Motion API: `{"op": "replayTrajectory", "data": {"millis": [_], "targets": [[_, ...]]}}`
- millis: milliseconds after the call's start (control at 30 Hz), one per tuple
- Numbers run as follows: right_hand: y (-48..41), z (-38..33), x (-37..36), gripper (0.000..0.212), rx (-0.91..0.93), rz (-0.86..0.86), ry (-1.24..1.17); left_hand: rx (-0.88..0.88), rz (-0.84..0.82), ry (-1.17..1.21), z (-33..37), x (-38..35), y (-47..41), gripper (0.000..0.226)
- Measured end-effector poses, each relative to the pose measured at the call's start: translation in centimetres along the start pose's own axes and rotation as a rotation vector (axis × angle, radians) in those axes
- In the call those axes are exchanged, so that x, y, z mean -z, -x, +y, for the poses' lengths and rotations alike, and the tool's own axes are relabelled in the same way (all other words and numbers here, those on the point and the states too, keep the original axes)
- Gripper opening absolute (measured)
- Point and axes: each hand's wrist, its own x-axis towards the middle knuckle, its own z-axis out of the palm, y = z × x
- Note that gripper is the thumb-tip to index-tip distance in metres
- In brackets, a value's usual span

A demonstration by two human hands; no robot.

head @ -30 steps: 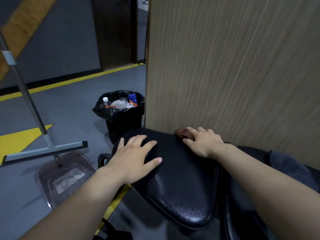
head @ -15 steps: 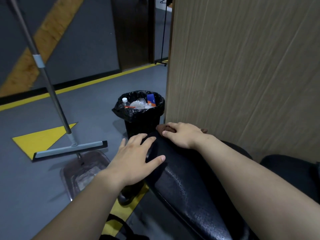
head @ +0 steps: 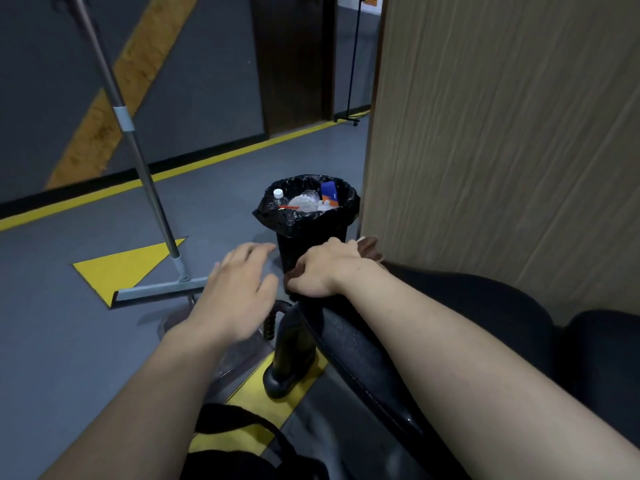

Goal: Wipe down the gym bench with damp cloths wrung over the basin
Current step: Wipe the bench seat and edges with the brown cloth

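The black padded gym bench [head: 478, 306] runs from the lower right toward the centre. At its far end my right hand [head: 322, 268] grips a brown cloth [head: 369, 247], pressed over the end edge of the pad; the cloth pokes out past my fingers and under my palm. To the left of the bench, my left hand [head: 239, 289] hovers in the air with fingers spread and relaxed, holding nothing. A clear plastic basin [head: 180, 323] lies on the floor below my left hand, mostly hidden by it.
A black bin [head: 308, 216] lined with a bag and full of rubbish stands just beyond the bench end. A floor squeegee [head: 156, 292] on a long metal handle leans at the left. A wood-grain panel [head: 502, 133] rises close along the bench's right side. The bench's black foot [head: 287, 372] sits on yellow floor tape.
My left hand lifted off the bench pad and moved left into the air. My right hand slid the cloth to the bench's end and curled over the edge. The view shifted left.
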Motion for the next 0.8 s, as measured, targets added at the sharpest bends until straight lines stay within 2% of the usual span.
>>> {"op": "replayTrajectory", "data": {"millis": [133,233,333,467,567,800], "targets": [[2.6,-1.5,-0.9,0.055,0.123,0.009,0.055,-0.010,-0.016,0.014,-0.2,0.1,0.9,0.063],[5.7,-1.7,-2.0,0.056,0.182,0.047,-0.036,-0.080,-0.063,0.033,-0.1,-0.2,1.5,0.064],[8.6,-1.3,-3.2,0.045,0.235,0.150,-0.039,-0.118,-0.121,0.068,-0.3,-0.3,2.1,0.062],[11.7,-1.4,-4.7,0.084,0.176,0.272,-0.040,-0.133,-0.159,0.088,0.1,-0.5,2.9,0.058],[13.5,-1.1,-5.6,0.086,0.123,0.329,0.016,-0.166,-0.189,0.083,1.3,-0.7,3.4,0.058],[18.8,2.3,-6.0,0.088,0.070,0.273,-0.050,-0.311,-0.242,0.045,5.2,-2.0,4.1,0.054]]}}
